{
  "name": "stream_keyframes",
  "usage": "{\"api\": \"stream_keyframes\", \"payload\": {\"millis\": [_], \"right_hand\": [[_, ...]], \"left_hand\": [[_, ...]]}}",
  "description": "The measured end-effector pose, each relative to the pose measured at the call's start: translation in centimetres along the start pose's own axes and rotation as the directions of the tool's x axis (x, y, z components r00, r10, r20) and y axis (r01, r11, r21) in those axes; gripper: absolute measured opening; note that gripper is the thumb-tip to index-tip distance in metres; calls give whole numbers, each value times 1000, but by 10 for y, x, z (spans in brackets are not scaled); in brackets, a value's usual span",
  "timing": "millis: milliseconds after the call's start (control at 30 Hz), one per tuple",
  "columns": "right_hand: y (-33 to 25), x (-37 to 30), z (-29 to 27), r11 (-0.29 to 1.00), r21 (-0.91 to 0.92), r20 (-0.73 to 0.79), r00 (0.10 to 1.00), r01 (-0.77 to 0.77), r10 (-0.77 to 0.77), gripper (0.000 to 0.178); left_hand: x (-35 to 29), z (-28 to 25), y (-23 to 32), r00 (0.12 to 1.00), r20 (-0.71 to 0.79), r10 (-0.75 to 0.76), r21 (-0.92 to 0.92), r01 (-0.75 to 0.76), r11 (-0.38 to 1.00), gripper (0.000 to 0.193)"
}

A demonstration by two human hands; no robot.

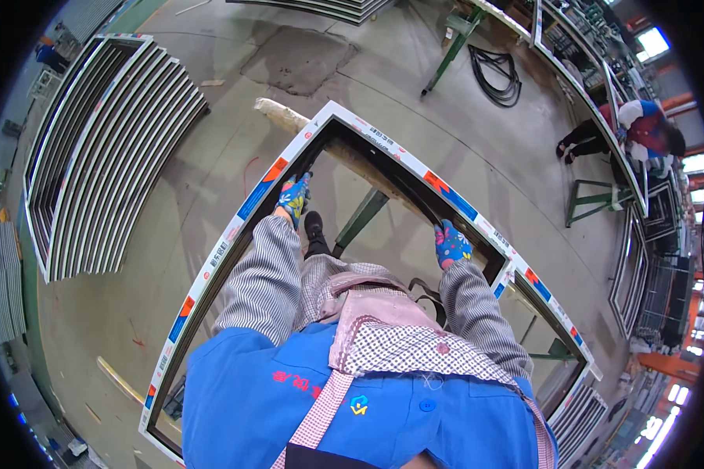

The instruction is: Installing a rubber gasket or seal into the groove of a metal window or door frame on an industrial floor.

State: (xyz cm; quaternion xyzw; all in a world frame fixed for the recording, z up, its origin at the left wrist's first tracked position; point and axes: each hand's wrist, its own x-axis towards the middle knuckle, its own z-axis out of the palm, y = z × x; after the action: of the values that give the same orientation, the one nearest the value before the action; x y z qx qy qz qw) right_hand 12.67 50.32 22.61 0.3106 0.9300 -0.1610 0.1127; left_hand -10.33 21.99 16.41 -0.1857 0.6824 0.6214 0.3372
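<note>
A large window frame (235, 227), white-filmed outside with dark inner edges, lies around me, propped above the floor on a foam-wrapped bar (281, 115) and a green stand (361, 219). My left hand (294, 197), in a blue floral glove, is closed at the inner edge of the frame's left side. At the far right side, my right hand (452, 244), gloved alike, has its fingers closed by the inner edge. There a thin black strip (416, 197) curves along the frame toward its fingers. Both hands partly hide what they touch.
A stack of similar frames (117, 148) stands at the left. A coil of black strip (496, 76) lies on the floor beyond. At the right, a person (645, 129) bends beside another propped frame (571, 78). A second green stand (602, 200) is below it.
</note>
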Motion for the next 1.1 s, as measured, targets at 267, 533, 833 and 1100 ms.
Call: {"api": "stream_keyframes", "payload": {"millis": [267, 533, 833, 1100], "right_hand": [[-5, 31, 3, 987, -69, 4, 990, -143, 144, 48], [0, 44, 11, 988, -70, -26, 990, -137, 136, 51], [2, 45, 13, 987, -18, -42, 986, -160, 160, 52], [-5, 45, 9, 979, -18, 34, 979, -201, 202, 50]], "left_hand": [[-4, 40, -14, 979, 189, 74, -283, -17, 959, 22], [0, 158, 23, 961, 278, -4, -417, 124, 900, 21], [11, 177, 0, 981, 187, -46, -562, 145, 814, 18], [9, 179, 5, 991, 135, 9, -636, 80, 767, 19]]}}
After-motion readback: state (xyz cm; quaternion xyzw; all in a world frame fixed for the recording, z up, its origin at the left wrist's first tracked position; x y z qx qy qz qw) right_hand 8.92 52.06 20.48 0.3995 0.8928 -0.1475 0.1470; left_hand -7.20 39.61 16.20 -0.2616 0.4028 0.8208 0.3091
